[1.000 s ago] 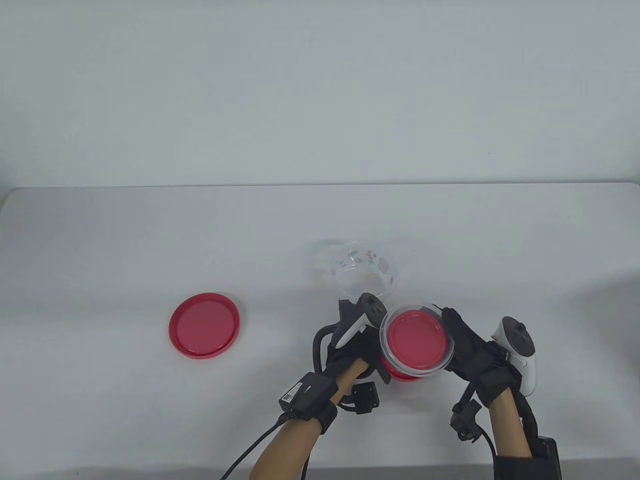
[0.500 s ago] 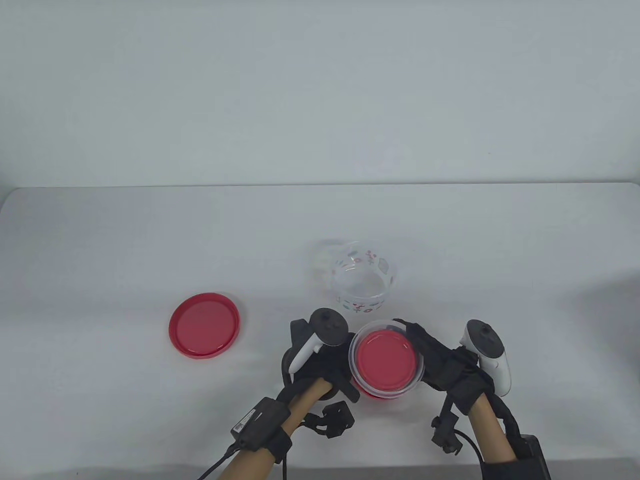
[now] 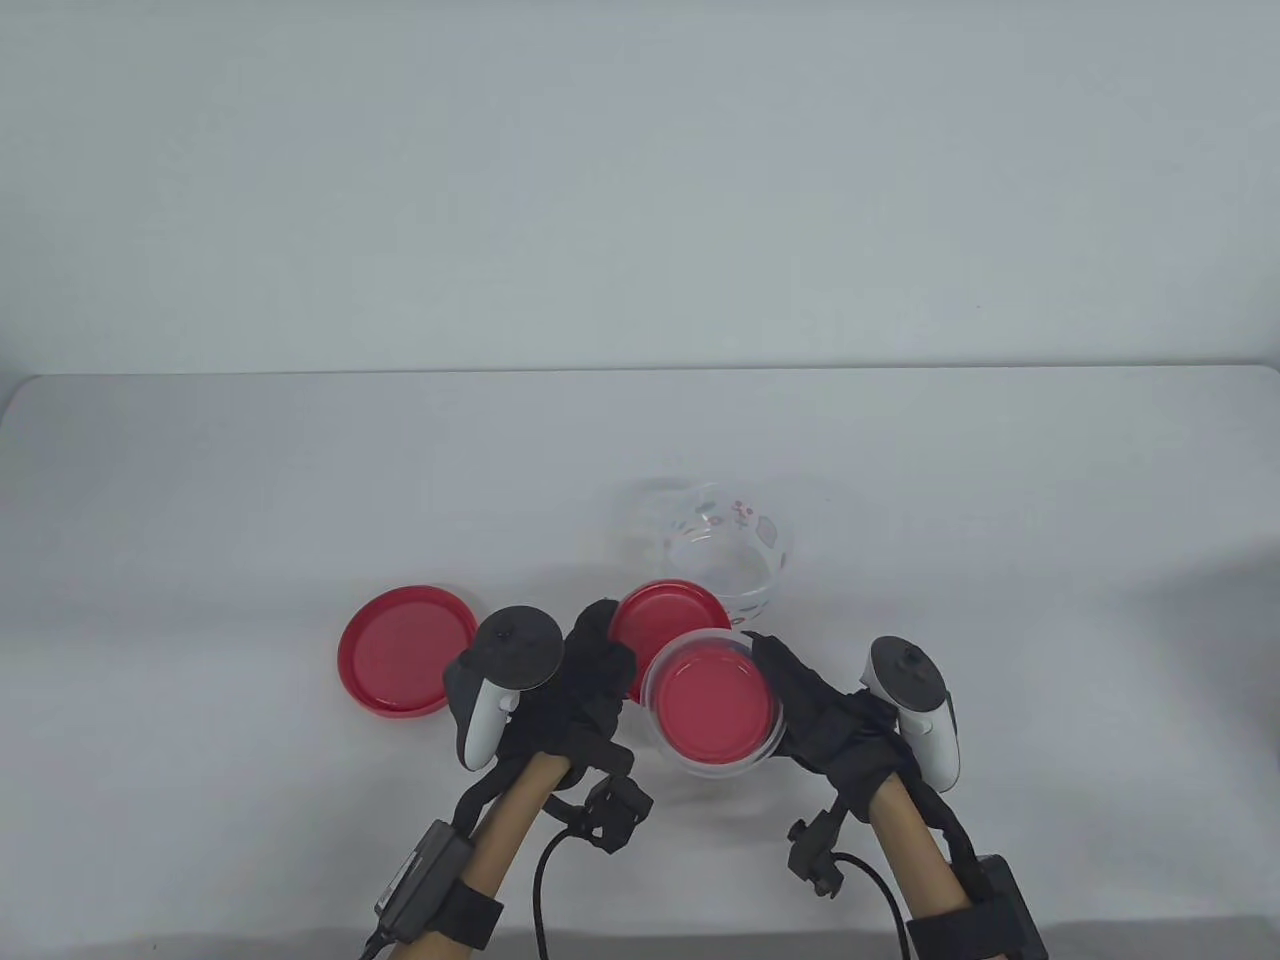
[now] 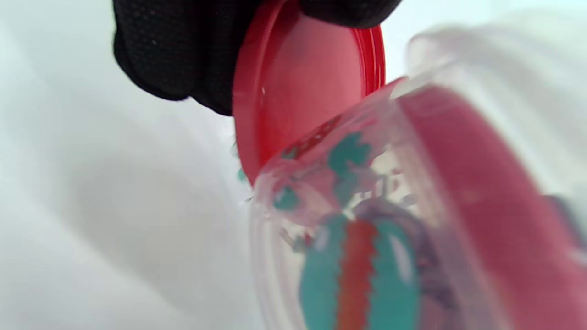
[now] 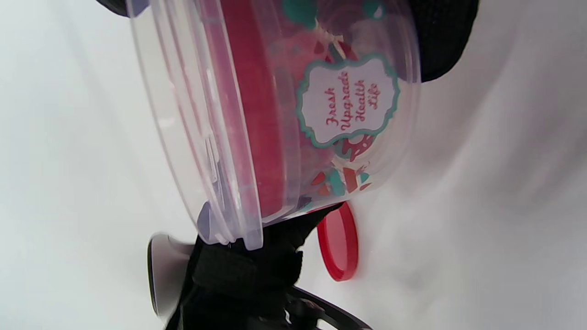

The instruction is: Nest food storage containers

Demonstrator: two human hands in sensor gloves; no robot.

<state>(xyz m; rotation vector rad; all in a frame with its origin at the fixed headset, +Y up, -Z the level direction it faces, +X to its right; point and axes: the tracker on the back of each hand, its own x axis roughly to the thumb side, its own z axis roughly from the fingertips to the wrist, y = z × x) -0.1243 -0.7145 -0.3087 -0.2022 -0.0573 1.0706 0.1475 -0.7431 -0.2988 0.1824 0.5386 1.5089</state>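
My right hand [image 3: 790,680] grips a clear printed container [image 3: 715,712] just above the table's front; a red lid or smaller lidded tub shows inside it. The right wrist view shows its labelled wall [image 5: 293,114] close up. My left hand [image 3: 610,640] pinches a separate red lid [image 3: 665,618] by its edge, tilted, just behind and left of that container. The left wrist view shows the gloved fingers [image 4: 183,59] on this lid [image 4: 307,91], with the container [image 4: 367,229] in front of it. A second clear printed container [image 3: 735,550] stands open on the table behind both hands.
Another red lid [image 3: 405,665] lies flat on the white table [image 3: 250,500], left of my left hand. The wall stands behind the table's far edge.
Both hands have moved left with the container. The left hand now holds a red lid out in the open beside the container, where before the lid sat under or against it.
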